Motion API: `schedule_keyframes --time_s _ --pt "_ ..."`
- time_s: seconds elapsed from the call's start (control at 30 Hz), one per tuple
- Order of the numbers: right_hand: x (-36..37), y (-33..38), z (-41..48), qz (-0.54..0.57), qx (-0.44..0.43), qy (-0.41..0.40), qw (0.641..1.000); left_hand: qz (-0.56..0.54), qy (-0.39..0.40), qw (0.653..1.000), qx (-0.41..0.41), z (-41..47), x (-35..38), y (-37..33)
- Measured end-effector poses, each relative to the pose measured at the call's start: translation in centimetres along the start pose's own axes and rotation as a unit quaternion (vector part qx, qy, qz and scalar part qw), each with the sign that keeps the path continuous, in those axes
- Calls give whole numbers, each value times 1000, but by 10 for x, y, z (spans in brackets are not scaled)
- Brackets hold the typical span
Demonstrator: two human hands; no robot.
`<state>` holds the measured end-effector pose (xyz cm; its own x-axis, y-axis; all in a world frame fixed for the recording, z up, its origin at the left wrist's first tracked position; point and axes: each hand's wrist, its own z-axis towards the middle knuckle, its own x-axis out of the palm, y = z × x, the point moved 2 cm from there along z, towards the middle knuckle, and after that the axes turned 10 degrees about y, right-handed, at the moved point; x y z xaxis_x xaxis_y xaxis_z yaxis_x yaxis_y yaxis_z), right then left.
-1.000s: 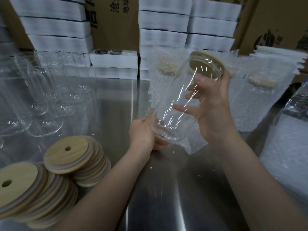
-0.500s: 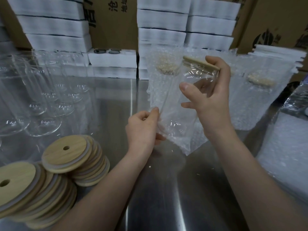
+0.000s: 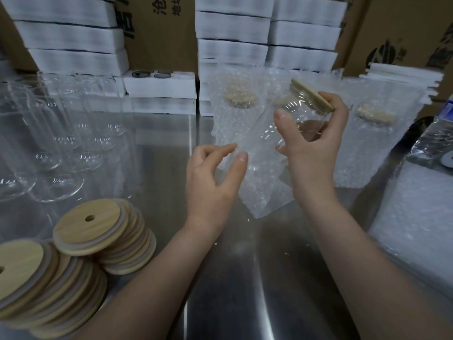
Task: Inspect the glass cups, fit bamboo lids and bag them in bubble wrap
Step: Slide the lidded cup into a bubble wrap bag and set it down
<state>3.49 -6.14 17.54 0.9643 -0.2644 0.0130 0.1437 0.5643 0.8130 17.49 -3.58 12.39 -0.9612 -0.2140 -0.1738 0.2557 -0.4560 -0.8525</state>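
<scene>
My right hand [image 3: 311,148] grips a clear glass cup [image 3: 294,119] near its top. A bamboo lid [image 3: 311,98] sits on the cup. The cup is tilted with its lid up and to the right. Its lower part sits inside a bubble wrap bag [image 3: 264,190] held above the steel table [image 3: 232,278]. My left hand [image 3: 210,177] pinches the bag's left edge between thumb and index finger, near the mouth. The cup's base is blurred by the wrap.
Two stacks of bamboo lids [image 3: 93,224] lie at the lower left. Several empty glass cups [image 3: 61,143] stand behind them. Bagged cups [image 3: 375,123] stand at the back. A pile of bubble wrap bags [image 3: 416,217] lies on the right, and white foam trays [image 3: 232,28] line the back.
The cup has gone base first into the bubble wrap bag. My left hand moved from the cup's base to the bag's edge. The lid end has tilted to the right.
</scene>
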Motion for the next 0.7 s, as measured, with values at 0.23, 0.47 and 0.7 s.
schedule_keyframes --time_s 0.23,0.47,0.7 --pt "0 -4 -3 23 25 -38 999 214 96 970 71 -2 9 5" --pt "9 -6 -9 30 -14 -13 999 246 59 964 78 2 8 13" --pt "16 -10 -14 48 -25 17 998 211 25 973 89 1 6 9"
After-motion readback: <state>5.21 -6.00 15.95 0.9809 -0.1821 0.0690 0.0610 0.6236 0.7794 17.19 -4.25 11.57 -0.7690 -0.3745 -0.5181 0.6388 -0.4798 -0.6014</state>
